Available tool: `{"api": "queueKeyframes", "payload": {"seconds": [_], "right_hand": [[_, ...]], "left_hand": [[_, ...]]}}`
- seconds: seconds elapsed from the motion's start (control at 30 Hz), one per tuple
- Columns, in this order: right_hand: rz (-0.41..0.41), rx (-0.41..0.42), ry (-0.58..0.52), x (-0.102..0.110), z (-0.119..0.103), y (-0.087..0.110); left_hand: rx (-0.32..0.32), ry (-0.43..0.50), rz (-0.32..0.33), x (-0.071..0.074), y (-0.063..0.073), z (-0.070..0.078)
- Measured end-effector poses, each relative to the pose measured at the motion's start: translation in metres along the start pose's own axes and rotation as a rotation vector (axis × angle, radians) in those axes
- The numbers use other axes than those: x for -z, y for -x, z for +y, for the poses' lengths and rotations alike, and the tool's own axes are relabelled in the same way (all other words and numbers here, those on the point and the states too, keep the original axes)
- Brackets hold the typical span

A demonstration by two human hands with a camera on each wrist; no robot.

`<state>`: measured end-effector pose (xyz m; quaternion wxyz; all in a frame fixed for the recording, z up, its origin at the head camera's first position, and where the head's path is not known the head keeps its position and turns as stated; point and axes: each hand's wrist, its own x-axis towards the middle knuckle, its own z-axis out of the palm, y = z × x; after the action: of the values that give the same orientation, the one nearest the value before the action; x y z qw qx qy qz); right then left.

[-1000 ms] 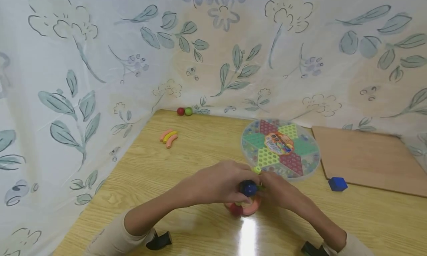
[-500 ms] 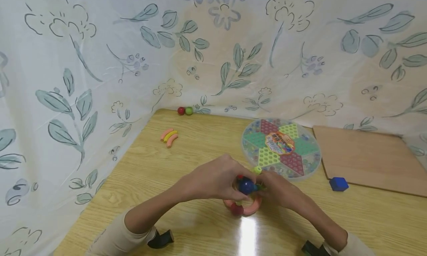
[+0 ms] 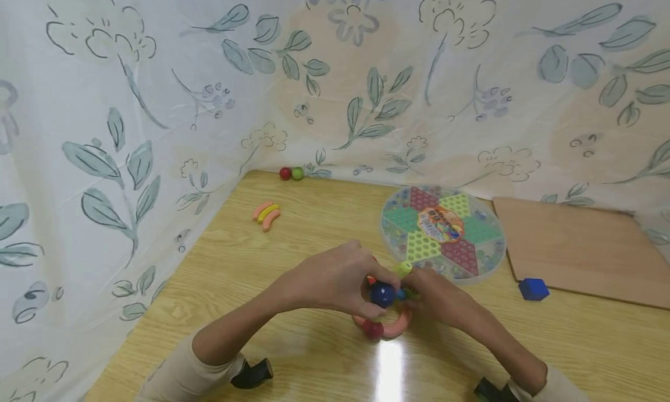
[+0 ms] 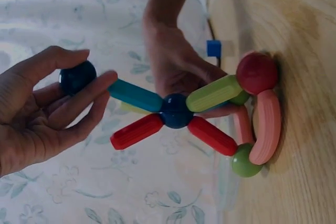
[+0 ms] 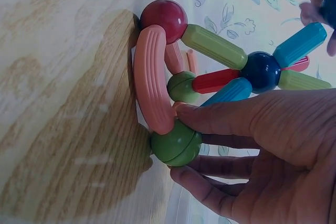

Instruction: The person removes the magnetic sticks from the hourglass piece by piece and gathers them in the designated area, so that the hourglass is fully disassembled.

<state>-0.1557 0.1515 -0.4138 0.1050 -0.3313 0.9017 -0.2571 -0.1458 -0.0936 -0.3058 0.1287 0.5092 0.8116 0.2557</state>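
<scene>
A magnetic stick-and-ball model stands on the table. Pink curved sticks (image 4: 266, 129), a red ball (image 5: 164, 20) and green balls form its base. Straight sticks rise to a dark blue middle ball (image 4: 176, 111), from which more sticks point upward, including a blue stick (image 4: 135, 95) and a red stick (image 4: 137, 131). My left hand (image 3: 335, 283) pinches another dark blue ball (image 4: 77, 77) by the tip of that upper blue stick; contact between them is hidden by a finger. My right hand (image 5: 262, 150) grips a green base ball (image 5: 178, 142) between thumb and fingers.
Behind the hands lies a round Chinese checkers set (image 3: 445, 230). A wooden board (image 3: 581, 248) is at the right, with a blue cube (image 3: 534, 289) by its corner. Loose curved sticks (image 3: 267, 214) and a red ball (image 3: 285, 173) beside a green ball (image 3: 298, 173) sit back left.
My left hand has shifted slightly left with the dark blue ball, and more of the blue stick now shows. My right hand stays nearly in place at the model's base.
</scene>
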Motion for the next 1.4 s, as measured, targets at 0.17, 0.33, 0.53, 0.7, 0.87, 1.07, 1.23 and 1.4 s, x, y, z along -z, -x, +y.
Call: {"api": "queueKeyframes", "payload": {"seconds": [0.17,0.33,0.53,0.7,0.87,1.07,1.23,1.4], "right_hand": [[-0.001,-0.021,-0.008,0.001,0.001,-0.002],[0.004,-0.031,-0.025,0.000,0.002,-0.002],[-0.007,-0.047,-0.035,0.001,0.003,-0.002],[-0.036,-0.072,-0.066,0.000,0.002,-0.003],[-0.055,-0.106,-0.099,0.000,0.001,-0.001],[-0.050,-0.124,-0.093,0.001,0.003,0.001],[-0.048,-0.113,-0.133,0.000,0.004,0.001],[-0.039,-0.083,-0.141,-0.002,0.001,-0.002]], "left_hand": [[-0.033,0.084,0.022,0.009,0.004,-0.001],[0.008,0.122,0.115,0.018,0.007,-0.003],[0.182,0.023,0.271,0.037,0.010,-0.024],[0.312,0.020,0.380,0.061,0.007,-0.071],[0.392,-0.029,0.486,0.082,-0.003,-0.131],[0.479,-0.098,0.506,0.094,-0.023,-0.193],[0.517,-0.233,0.476,0.088,-0.034,-0.249],[0.580,-0.354,0.450,0.079,-0.034,-0.287]]}}
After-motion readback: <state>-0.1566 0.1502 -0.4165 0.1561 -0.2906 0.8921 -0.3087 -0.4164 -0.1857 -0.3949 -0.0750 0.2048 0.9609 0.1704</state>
